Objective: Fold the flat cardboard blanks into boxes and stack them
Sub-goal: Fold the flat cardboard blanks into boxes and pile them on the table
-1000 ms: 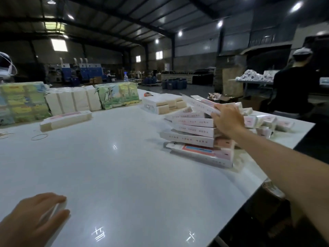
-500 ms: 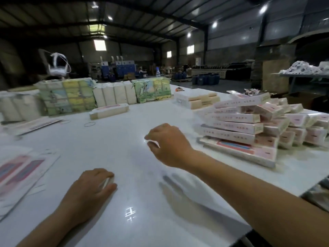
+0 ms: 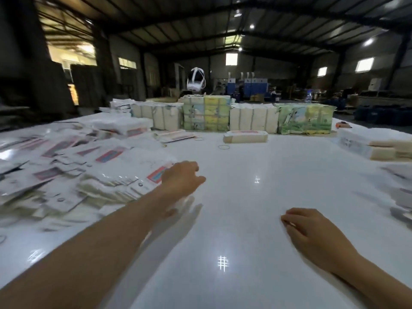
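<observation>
We reach our left hand (image 3: 181,178) to the heap of flat blanks (image 3: 89,175) at the left of the frame, fingers loose, holding nothing. Our right hand (image 3: 312,233) rests on the worktop (image 3: 256,197), lightly curled, empty, ready to fold.

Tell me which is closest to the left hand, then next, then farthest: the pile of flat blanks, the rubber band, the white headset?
From the left hand:
1. Blanks, just at its fingers, left side of the table.
2. Rubber band, mid-table, beyond the hand.
3. Headset, up behind the far bundles.
</observation>
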{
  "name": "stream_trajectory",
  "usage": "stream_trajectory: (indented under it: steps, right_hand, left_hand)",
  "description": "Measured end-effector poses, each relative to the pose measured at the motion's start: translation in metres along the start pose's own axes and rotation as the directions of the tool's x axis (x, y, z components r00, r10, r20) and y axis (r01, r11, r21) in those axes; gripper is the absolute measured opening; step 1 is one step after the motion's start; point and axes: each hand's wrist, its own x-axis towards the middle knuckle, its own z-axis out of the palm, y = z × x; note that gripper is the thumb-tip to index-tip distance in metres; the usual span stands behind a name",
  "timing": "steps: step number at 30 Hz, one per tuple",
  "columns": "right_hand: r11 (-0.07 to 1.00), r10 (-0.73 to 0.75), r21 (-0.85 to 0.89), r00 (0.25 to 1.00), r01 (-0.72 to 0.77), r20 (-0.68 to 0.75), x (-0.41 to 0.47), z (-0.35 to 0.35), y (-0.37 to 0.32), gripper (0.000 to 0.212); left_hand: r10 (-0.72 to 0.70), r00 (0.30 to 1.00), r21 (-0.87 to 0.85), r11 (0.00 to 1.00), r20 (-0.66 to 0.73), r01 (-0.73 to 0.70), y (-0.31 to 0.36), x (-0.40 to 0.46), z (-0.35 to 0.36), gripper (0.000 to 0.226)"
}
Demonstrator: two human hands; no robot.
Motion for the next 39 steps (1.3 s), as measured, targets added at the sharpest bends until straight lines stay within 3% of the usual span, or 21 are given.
stream_trajectory:
  steps: [2, 4, 7, 9, 14, 17, 19, 21, 22, 24, 28, 30, 33, 35, 37, 39]
  right_hand:
    - [1.000, 0.030, 0.003, 0.999, -0.030, 0.012, 0.001, 0.001, -0.001, 0.025]
    - [0.998, 0.064, 0.000, 0.998, -0.064, 0.028, 0.003, 0.003, -0.003, 0.023]
    - [0.995, 0.097, 0.022, 0.995, -0.098, 0.026, 0.007, 0.007, -0.005, 0.020]
    - [0.995, 0.092, 0.044, 0.996, -0.092, 0.010, 0.009, 0.009, -0.005, 0.020]
    - [0.995, 0.080, 0.057, 0.997, -0.080, -0.010, 0.010, 0.010, -0.007, 0.023]
    - [0.996, 0.074, 0.048, 0.997, -0.074, 0.005, 0.010, 0.008, -0.008, 0.021]
    - [0.997, 0.066, 0.041, 0.997, -0.067, 0.028, 0.010, 0.006, -0.007, 0.020]
    - [0.997, 0.065, 0.028, 0.997, -0.066, 0.045, 0.010, 0.004, -0.006, 0.020]
    - [0.998, 0.058, 0.025, 0.997, -0.059, 0.048, 0.010, 0.004, -0.007, 0.020]
    - [0.999, 0.032, 0.019, 0.999, -0.033, 0.042, 0.010, 0.003, -0.008, 0.021]
    - [0.999, 0.016, 0.031, 0.998, -0.018, 0.056, 0.011, 0.003, -0.008, 0.025]
    - [0.998, 0.015, 0.053, 0.997, -0.019, 0.072, 0.013, 0.002, -0.007, 0.026]
    - [0.990, 0.074, 0.110, 0.991, -0.086, 0.109, 0.015, -0.001, -0.004, 0.031]
    - [0.955, 0.165, 0.238, 0.984, -0.178, 0.074, 0.013, -0.005, -0.001, 0.027]
    - [0.832, 0.295, 0.481, 0.955, -0.278, 0.043, 0.009, -0.012, 0.000, 0.022]
    - [0.533, 0.370, 0.791, 0.923, -0.301, 0.103, 0.008, -0.022, -0.002, 0.029]
  left_hand:
    - [-0.245, 0.969, 0.132, 0.960, -0.029, 0.246, -0.050, 0.016, -0.020, 0.062]
    - [-0.437, 0.899, 0.207, 0.879, -0.006, 0.429, -0.095, 0.022, -0.027, 0.097]
    - [-0.496, 0.868, 0.250, 0.841, 0.008, 0.479, -0.130, 0.030, -0.025, 0.121]
    - [-0.517, 0.856, 0.218, 0.834, -0.012, 0.507, -0.136, 0.038, -0.028, 0.115]
    - [-0.537, 0.843, 0.003, 0.844, 0.019, 0.537, -0.154, 0.055, -0.039, 0.062]
    - [-0.500, 0.851, 0.109, 0.848, -0.163, 0.519, -0.150, 0.052, -0.033, 0.058]
    - [-0.397, 0.856, 0.232, 0.845, -0.330, 0.481, -0.144, 0.048, -0.029, 0.055]
    - [-0.296, 0.852, 0.147, 0.909, -0.432, 0.390, -0.135, 0.044, -0.030, 0.035]
    - [-0.287, 0.852, -0.009, 0.949, -0.438, 0.315, -0.129, 0.042, -0.033, 0.023]
    - [-0.308, 0.880, -0.356, 0.918, -0.362, 0.175, -0.110, 0.037, -0.039, 0.005]
    - [-0.290, 0.947, -0.775, 0.627, -0.141, 0.076, -0.049, 0.012, -0.037, 0.005]
    - [-0.221, 0.975, -0.824, 0.555, -0.018, 0.111, -0.016, -0.004, -0.025, 0.002]
    - [-0.072, 0.990, -0.793, 0.593, 0.123, 0.142, 0.022, -0.024, -0.002, 0.008]
    - [-0.019, 0.981, -0.773, 0.613, 0.192, 0.163, 0.038, -0.033, 0.010, 0.010]
    - [0.007, 0.972, -0.772, 0.608, 0.234, 0.182, 0.042, -0.040, 0.019, 0.011]
    - [0.040, 0.968, -0.800, 0.572, 0.247, 0.181, 0.040, -0.047, 0.025, 0.014]
